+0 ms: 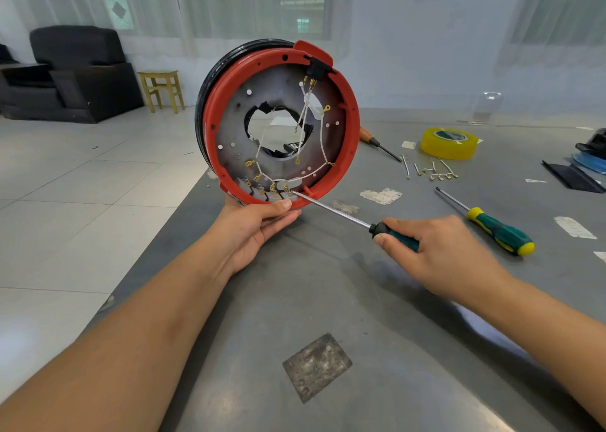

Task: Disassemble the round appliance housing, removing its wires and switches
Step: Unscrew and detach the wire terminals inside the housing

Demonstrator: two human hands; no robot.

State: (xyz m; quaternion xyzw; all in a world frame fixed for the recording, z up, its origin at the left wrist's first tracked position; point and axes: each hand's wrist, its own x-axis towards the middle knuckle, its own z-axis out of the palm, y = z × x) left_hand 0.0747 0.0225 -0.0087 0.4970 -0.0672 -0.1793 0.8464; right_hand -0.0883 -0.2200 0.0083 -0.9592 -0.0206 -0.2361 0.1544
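Head view, left grip [259, 231] curled under upright round housing [278, 124], right grip [436, 251] clasping screwdriver [344, 216], tip at bottom switches [265, 190]

Bright, even daylight comes through the sheer curtains [210, 1] at the back. The grey bench [377, 300] carries soft glare patches and faint shadows under the arms. Focus is sharp centrally; wide-angle distortion bends the edges.

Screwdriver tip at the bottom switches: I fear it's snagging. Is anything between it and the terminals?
Nothing visible blocks it. The screwdriver, gripped by the right hand, reaches the terminals at the housing rim; white wires loop just above. The left hand holds the rim below.
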